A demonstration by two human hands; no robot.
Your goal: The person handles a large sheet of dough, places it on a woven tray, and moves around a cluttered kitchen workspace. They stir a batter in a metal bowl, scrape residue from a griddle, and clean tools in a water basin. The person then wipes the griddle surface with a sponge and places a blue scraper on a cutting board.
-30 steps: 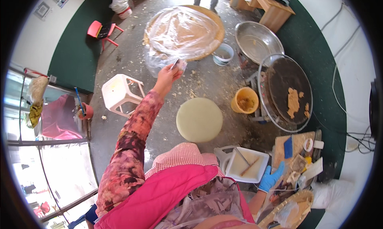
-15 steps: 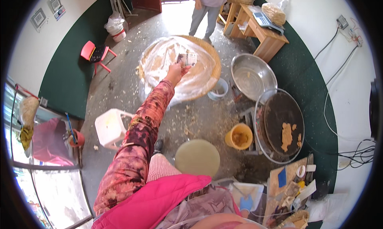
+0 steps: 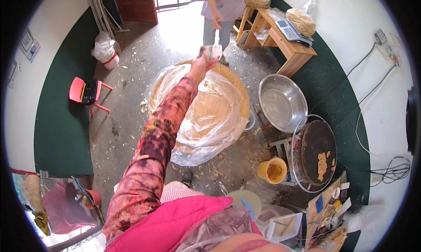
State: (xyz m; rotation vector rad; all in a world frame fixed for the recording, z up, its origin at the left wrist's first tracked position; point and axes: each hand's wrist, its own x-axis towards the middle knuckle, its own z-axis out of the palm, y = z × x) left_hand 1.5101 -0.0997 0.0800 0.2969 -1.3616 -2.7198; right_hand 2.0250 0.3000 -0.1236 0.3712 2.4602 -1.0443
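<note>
A flat printed paper piece [image 3: 213, 52] is in the person's outstretched left hand [image 3: 201, 66], the fingers gripping its near side. In view it appears just past the far edge of a round woven tray [image 3: 244, 96]. A crumpled clear plastic sheet [image 3: 186, 157] covers much of that tray and spills over its near edge. A co-worker [image 3: 223, 7] stands beyond, the hand [image 3: 217, 21] empty and lowered toward the paper piece.

Of the right hand [image 3: 247, 207], only blue-gloved fingers show, over a pale round stool [image 3: 256, 198]; whether it grasps anything cannot be told. To its right is a white rectangular tray [image 3: 275, 229].

Right of the co-worker, a keypad device [image 3: 287, 31] sits toward the near end of a wooden desk [image 3: 301, 58], with a round tan bundle [image 3: 301, 22] along the right edge. Nearer are a metal basin [image 3: 283, 103], a yellow bucket [image 3: 263, 171] and a dark griddle [image 3: 312, 142], with tan scraps [image 3: 322, 166] near its right edge.
</note>
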